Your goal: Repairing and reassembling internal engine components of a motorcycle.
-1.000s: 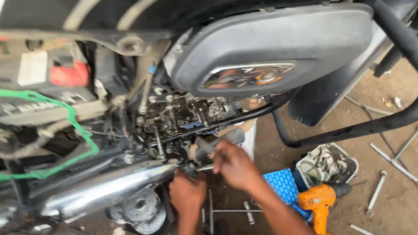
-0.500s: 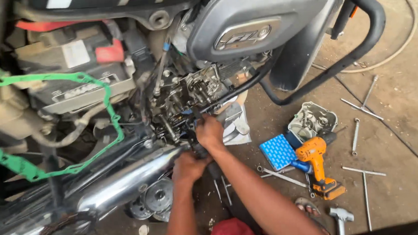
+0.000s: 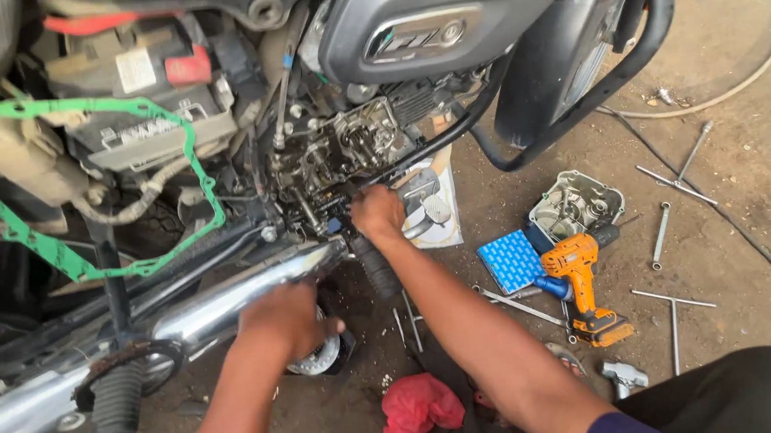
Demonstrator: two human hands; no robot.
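At centre frame, our right hand [image 3: 378,212] closes on a part of the exposed engine [image 3: 353,150], just above it; our left hand [image 3: 282,318], lower left, grips beneath the chrome exhaust pipe [image 3: 227,298], farther off.

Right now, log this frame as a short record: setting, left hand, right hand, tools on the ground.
Setting: motorcycle with its engine opened, on a dirt floor
Left hand: low beside the chrome exhaust pipe, over a round metal part
Right hand: at the exposed engine; grip cannot be told
Ground: orange cordless drill, blue box, engine cover, red rag, long wrenches
Hanging: green gasket
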